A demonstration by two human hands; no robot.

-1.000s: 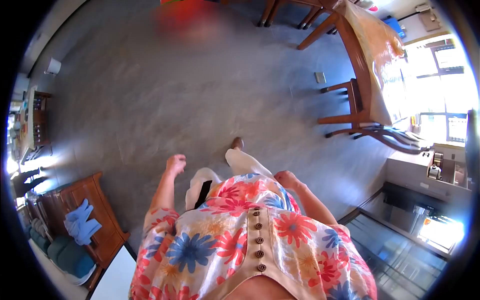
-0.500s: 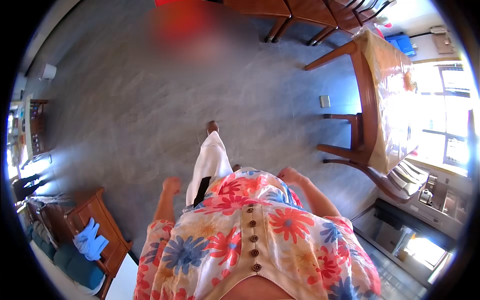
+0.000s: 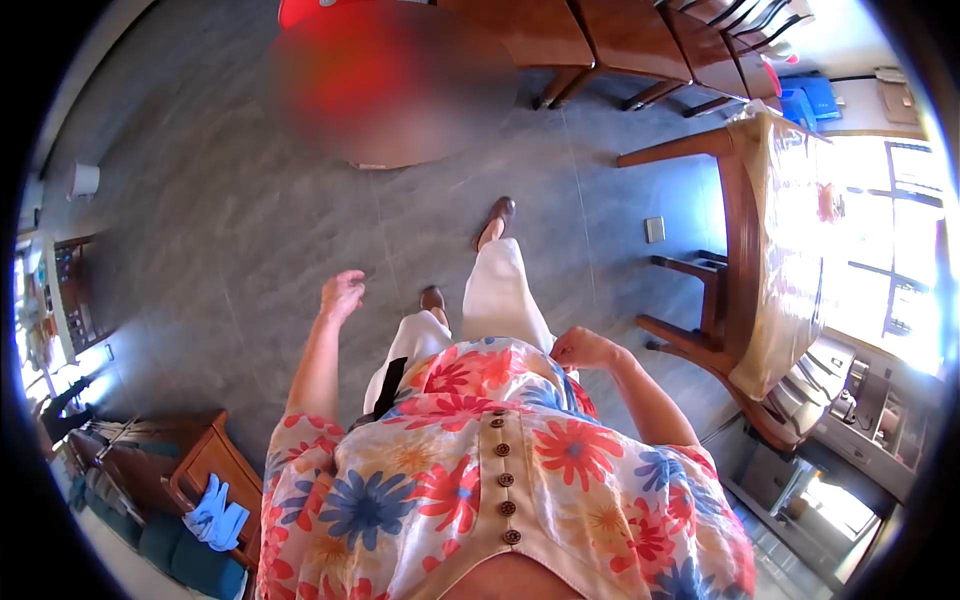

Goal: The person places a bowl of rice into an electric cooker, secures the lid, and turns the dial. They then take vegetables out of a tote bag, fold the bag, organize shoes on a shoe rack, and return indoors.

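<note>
My left hand (image 3: 343,295) swings out over the grey floor, with its fingers loosely bent and apart and nothing in it. Close beside my right thigh is my right hand (image 3: 586,350), its fingers curled in; no object shows in it. White trousers (image 3: 508,290) and brown shoes (image 3: 497,217) are below me, the right foot ahead of the left. A flowered blouse (image 3: 490,450) covers my body.
To the right stands a wooden table (image 3: 737,250) under a clear cover, with a chair (image 3: 705,285) beside it. Wooden furniture (image 3: 630,45) lines the far side. A blue cloth (image 3: 215,513) hangs on a wooden seat at lower left. Straight ahead is a blurred red patch (image 3: 365,70).
My right foot has stepped ahead of the left. My left hand has swung forward and its fingers have loosened. The table and far furniture sit lower in view.
</note>
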